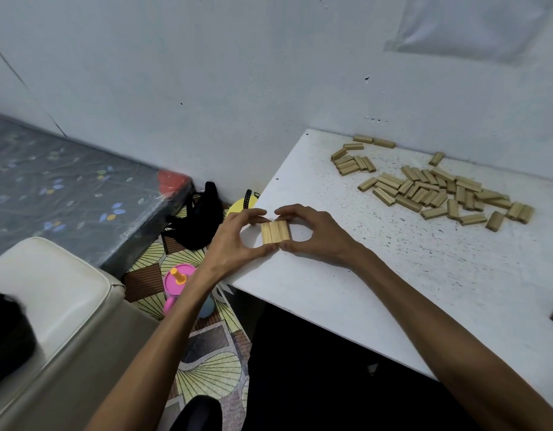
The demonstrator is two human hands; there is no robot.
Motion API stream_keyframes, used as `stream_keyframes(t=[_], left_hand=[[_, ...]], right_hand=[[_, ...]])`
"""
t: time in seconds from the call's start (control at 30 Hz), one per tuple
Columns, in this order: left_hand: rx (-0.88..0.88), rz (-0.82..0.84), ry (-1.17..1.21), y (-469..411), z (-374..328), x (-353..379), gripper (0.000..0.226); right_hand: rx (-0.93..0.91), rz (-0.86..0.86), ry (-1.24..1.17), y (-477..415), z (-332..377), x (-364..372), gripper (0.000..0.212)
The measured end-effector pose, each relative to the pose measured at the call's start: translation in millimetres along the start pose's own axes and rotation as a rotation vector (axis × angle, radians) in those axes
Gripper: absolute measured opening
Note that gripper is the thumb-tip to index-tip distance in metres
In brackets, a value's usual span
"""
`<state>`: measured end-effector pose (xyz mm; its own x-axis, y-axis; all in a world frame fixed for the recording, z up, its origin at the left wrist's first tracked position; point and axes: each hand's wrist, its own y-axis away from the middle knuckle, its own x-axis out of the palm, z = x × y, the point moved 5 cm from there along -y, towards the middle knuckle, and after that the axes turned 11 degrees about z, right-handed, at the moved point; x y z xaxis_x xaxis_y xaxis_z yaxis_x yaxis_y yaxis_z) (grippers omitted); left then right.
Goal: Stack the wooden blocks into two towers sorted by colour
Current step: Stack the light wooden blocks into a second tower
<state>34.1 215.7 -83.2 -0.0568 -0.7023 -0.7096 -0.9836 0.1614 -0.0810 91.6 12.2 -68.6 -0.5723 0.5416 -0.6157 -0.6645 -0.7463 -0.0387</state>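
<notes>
Left hand (234, 241) and right hand (315, 234) pinch, fingers (250, 213) curled, a row (275, 232) of three blocks on the surface (393, 275) between them; seemingly a first layer only, the pile (437, 188) well beyond the right fingers left to sort

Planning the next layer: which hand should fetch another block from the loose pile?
The right hand, probably: the loose pile lies on its side, while the left hand can steady the row of three blocks.

pale tan blocks (275, 232), speckled white table (409, 275)
</notes>
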Motion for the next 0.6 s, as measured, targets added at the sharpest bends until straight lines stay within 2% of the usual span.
stream_keyframes(t=[0.6], left_hand=[[-0.043, -0.011, 0.027, 2.2, -1.2, -1.0, 0.074]], right_hand=[[-0.024, -0.015, 0.014, 1.3, 1.9, 2.2, 0.067]])
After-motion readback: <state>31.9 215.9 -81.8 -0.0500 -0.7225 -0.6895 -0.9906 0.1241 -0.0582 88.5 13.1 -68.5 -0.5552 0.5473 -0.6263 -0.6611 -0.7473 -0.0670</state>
